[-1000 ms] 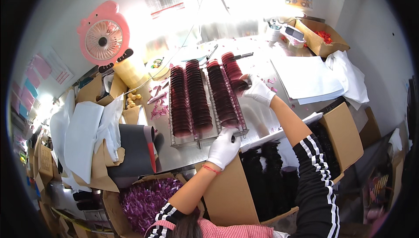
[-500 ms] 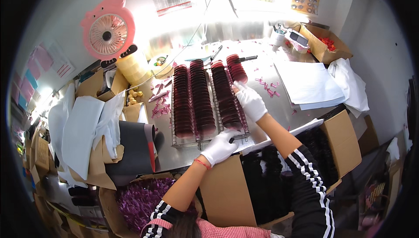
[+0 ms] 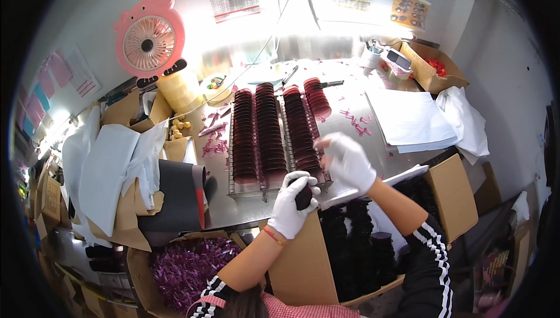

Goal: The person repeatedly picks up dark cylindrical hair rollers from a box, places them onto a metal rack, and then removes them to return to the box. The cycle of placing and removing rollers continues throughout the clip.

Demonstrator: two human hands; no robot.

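Dark, reddish tinted lenses stand in tight rows in metal wire racks on the bench: two long rows at left, a third row and a shorter row at right. My white-gloved left hand is closed around a small stack of dark round lenses, just in front of the racks. To its right, my white-gloved right hand hovers beside the third row, its fingers apart and slightly blurred. Nothing shows between them.
An open carton of black packed pieces sits at the bench's front edge, with a box of purple shreds to its left. White sheets lie at right. A pink fan stands back left; purple plastic bits are scattered about.
My left hand has lifted off the rack's front edge and turned, showing the lens stack in it. My right hand has drawn back from the short row toward me.
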